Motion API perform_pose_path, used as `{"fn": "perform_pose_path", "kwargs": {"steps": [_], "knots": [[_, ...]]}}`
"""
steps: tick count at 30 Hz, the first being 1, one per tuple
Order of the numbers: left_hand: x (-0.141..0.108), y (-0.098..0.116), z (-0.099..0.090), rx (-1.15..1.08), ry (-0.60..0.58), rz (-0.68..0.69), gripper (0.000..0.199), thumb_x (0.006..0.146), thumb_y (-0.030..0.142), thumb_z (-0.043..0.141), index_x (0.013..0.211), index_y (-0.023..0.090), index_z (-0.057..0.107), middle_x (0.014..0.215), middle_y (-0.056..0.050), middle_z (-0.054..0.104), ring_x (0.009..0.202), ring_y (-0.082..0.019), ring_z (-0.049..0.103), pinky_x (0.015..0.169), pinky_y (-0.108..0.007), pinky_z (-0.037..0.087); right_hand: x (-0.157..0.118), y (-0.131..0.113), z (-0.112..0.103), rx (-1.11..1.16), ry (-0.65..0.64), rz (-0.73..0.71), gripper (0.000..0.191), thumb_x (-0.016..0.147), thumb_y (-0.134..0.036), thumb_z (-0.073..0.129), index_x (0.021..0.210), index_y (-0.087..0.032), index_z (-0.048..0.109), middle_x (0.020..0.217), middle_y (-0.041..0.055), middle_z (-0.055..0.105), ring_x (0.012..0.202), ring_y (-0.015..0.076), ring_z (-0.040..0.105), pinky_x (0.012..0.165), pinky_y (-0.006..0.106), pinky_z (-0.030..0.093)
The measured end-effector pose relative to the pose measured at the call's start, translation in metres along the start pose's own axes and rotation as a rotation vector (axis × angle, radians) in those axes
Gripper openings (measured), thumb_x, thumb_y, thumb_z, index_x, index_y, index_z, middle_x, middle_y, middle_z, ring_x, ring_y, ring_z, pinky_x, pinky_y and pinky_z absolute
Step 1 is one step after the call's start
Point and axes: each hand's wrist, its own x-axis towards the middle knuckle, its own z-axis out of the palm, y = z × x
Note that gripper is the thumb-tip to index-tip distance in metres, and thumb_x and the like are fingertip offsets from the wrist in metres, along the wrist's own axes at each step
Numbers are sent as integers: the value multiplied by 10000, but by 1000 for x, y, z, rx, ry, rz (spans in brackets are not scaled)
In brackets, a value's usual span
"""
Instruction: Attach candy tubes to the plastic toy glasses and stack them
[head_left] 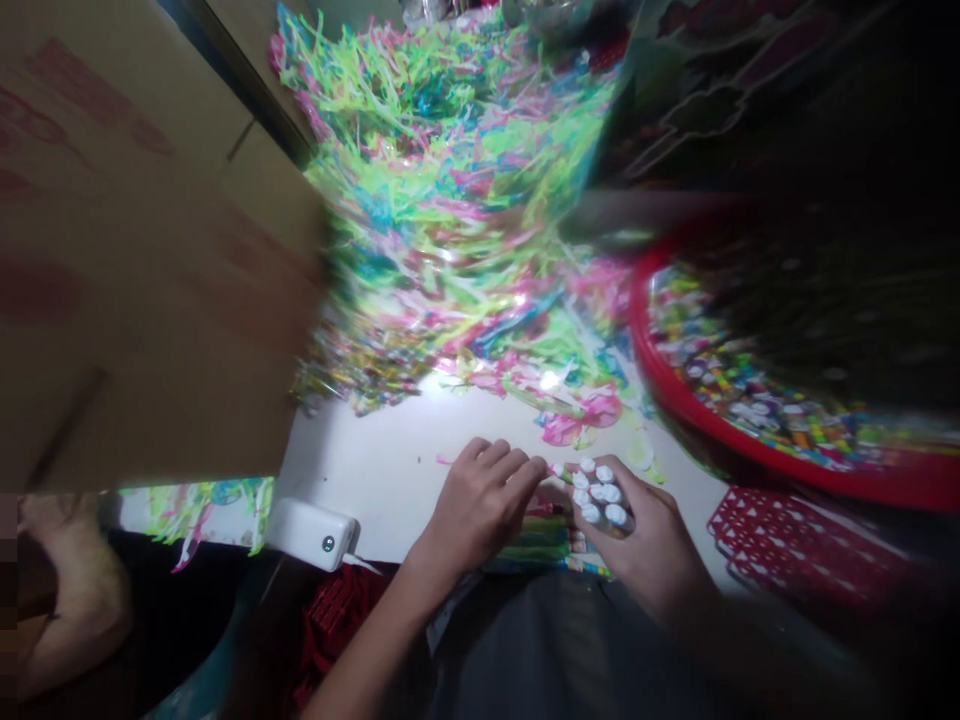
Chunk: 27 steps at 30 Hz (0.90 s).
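Note:
My right hand (pixel 660 550) is closed round a bundle of small white-topped tubes (pixel 598 492), their round ends facing up. To its left, my left hand (pixel 487 500) has its fingers bent together, fingertips close to the bundle. A small pinkish-white piece (pixel 556 469) shows between the two hands; whether my left fingers grip it is too blurred to tell. A thin pink strip (pixel 444 459) sticks out past the left hand's far side. Both hands are over the near edge of the white table (pixel 375 450).
Heaped colourful plastic strips (pixel 450 200) cover the table's far part. A cardboard box (pixel 150 250) stands left, a red-rimmed basin (pixel 675 390) of small colourful pieces right. A white power bank (pixel 311 535), a red patterned item (pixel 795 545) and another person's arm (pixel 82 590) are nearby.

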Motion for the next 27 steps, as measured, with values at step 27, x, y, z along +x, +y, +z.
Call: {"fn": "perform_pose_path", "kwargs": {"steps": [27], "knots": [[-88,-47,15,-273,-539,-63,567,1001,79,578,1545,225,515,1437,-125,648,1278,-238,634,1040,-404,586,36,75,2,-172,62,139,275,829,-459,597,980,-231,629,908,93,724,796,261,649,714,348,481]]}}
